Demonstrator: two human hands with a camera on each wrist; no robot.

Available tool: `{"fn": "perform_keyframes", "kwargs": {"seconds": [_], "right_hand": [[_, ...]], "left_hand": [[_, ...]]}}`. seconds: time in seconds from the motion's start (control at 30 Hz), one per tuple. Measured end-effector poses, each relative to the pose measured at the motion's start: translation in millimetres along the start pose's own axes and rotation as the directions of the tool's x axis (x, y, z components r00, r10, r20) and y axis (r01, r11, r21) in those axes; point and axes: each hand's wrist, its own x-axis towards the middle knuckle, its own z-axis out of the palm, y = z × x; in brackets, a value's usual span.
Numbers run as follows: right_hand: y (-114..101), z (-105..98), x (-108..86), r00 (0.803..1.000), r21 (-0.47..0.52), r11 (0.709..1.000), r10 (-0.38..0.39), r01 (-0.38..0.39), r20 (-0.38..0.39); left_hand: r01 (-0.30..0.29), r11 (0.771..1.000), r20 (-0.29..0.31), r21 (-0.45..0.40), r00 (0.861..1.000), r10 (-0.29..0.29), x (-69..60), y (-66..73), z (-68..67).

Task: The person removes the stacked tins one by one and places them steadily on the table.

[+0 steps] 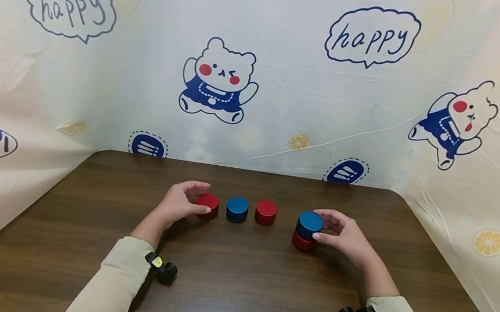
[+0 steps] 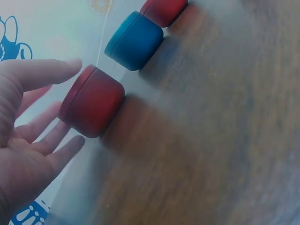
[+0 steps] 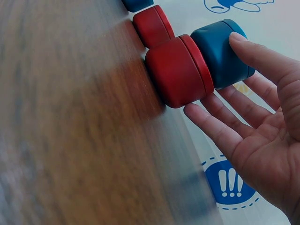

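Around the red lidded jar (image 1: 208,205) at the left end of a row, my left hand (image 1: 180,200) has its thumb in front and fingers behind. In the left wrist view that red jar (image 2: 93,104) stands between loosely spread fingers; whether they touch it, I cannot tell. My right hand (image 1: 345,237) pinches a blue lidded jar (image 1: 310,223) between thumb and fingers. That blue jar (image 3: 219,52) sits on top of another red jar (image 1: 303,242), and a fingertip lies close to the lower one in the right wrist view.
Between the hands stand a blue jar (image 1: 237,209) and a red jar (image 1: 266,212), in line on the brown wooden table (image 1: 233,276). A printed cloth (image 1: 282,96) hangs along the table's far edge and sides. A small black camera (image 1: 165,271) is strapped to the left wrist.
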Motion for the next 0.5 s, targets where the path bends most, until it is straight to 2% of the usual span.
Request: {"fn": "perform_keyframes", "kwargs": {"seconds": [0.27,0.5], "right_hand": [[-0.3,0.4,-0.1,1.0,0.007,1.0,-0.002,0.002,0.003],[0.4,0.0,0.7,1.0,0.006,1.0,0.001,-0.001,0.004]], "left_hand": [[-0.037,0.998,-0.033,-0.055,0.999,0.035,0.4,5.7,-0.1],[-0.066,0.996,-0.034,-0.064,0.997,0.064,-0.5,8.1,0.0]]}}
